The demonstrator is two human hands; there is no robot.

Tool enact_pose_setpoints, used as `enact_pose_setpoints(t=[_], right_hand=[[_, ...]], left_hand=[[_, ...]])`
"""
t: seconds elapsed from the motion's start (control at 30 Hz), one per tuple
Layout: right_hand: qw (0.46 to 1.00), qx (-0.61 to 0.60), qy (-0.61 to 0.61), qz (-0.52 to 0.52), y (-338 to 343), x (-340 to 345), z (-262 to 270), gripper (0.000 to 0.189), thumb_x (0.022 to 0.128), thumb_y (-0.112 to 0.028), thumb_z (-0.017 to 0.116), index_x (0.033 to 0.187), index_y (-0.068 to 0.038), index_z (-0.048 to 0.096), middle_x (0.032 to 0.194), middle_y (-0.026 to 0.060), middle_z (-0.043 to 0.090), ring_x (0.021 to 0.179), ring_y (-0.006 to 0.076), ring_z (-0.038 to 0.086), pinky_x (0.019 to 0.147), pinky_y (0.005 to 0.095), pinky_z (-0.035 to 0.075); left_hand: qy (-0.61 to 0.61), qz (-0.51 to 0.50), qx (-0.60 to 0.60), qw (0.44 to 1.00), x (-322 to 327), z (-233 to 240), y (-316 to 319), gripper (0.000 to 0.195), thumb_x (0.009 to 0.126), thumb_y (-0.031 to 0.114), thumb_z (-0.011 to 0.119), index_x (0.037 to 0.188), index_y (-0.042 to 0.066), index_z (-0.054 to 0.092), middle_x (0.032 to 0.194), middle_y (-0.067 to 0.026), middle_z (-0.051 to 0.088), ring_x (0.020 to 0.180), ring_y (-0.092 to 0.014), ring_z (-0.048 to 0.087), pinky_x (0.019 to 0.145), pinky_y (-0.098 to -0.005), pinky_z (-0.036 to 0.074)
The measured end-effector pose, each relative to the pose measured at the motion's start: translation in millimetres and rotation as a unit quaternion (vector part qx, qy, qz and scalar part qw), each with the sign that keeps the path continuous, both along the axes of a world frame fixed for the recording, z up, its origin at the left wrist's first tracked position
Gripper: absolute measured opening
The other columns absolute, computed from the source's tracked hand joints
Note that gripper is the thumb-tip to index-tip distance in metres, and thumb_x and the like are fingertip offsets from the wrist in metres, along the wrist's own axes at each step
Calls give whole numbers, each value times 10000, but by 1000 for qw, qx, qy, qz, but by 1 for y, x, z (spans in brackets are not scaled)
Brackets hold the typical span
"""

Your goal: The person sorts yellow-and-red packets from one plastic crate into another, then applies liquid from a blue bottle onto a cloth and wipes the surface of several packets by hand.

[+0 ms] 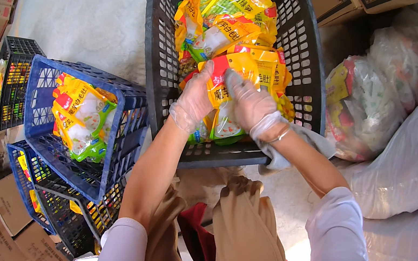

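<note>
Both of my hands wear clear plastic gloves and hold one yellow, red and green plastic food pouch (238,59) by its upper part. My left hand (197,98) pinches its left edge, thumb on the front. Across from it, my right hand (249,103) has its thumb over the red patch, the other fingers partly hidden. The pouch is inside a black plastic crate (222,153), above several similar pouches (229,31), some with green contents showing. A grey cloth (306,139) hangs over the crate's near right rim, under my right wrist.
At left stands a blue crate (62,177) with upright pouches (82,114). Another black crate (15,83) and stacked crates (65,206) are around it. Cardboard boxes (9,201) line the left edge. Large filled plastic bags (370,98) lie at right. Pale concrete floor (90,1) shows upper left.
</note>
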State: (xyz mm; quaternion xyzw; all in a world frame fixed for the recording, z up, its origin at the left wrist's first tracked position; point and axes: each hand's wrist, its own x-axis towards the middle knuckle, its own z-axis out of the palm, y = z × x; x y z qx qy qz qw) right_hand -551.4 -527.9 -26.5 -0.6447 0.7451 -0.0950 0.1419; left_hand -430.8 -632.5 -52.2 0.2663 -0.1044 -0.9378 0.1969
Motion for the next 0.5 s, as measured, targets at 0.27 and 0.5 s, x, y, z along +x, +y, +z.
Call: enact_pose_setpoints(t=[0.27, 0.5], right_hand=[[999, 36, -28, 6, -2, -2, 3, 652, 768, -161, 576, 1362, -81, 317, 997, 219, 557, 756, 418, 595, 684, 484, 487], [999, 7, -23, -33, -2, -1, -1, 624, 787, -156, 550, 1369, -119, 328, 994, 217, 557, 728, 419, 596, 671, 498, 483]], left_hand=[[0, 13, 42, 999, -1, -4, -1, 482, 971, 393, 402, 1311, 52, 422, 1275, -134, 522, 1169, -278, 505, 1012, -448, 389], [9, 19, 14, 1000, 1, 0, 2, 481, 962, 395, 425, 1314, 66, 426, 1274, -127, 526, 1175, -280, 503, 1005, -458, 393]])
